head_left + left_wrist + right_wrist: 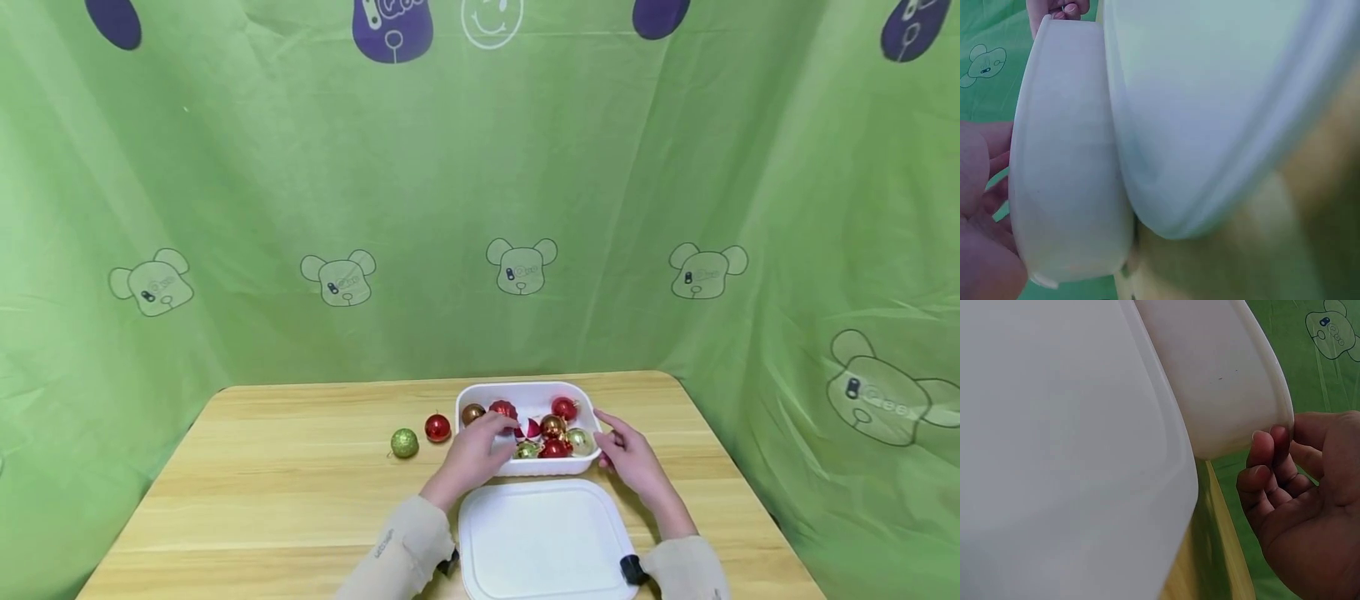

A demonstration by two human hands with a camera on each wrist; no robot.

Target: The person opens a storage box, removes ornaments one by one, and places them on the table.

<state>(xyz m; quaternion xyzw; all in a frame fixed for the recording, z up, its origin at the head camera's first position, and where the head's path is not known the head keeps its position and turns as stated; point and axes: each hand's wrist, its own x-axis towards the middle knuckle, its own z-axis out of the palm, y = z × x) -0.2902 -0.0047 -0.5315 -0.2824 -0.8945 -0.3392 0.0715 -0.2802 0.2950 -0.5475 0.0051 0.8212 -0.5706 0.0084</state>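
A white tub [528, 392] on the wooden table holds several red, gold and green ornament balls [555, 427]. My left hand [480, 450] reaches over its near rim, fingers stretched above the balls by a red one [503, 409]; I see nothing held in it. The left wrist view shows that palm [979, 250] beside the tub's wall [1066, 175]. My right hand [626, 454] is at the tub's right end. Its bent fingertips [1266, 444] rest against the wall [1222, 381] under the rim. The white lid [543, 537] lies flat in front of the tub.
A green glitter ball [404, 442] and a red ball [437, 427] sit on the table [285, 492] just left of the tub. Green cloth with bear prints [521, 267] hangs behind and on both sides of the table.
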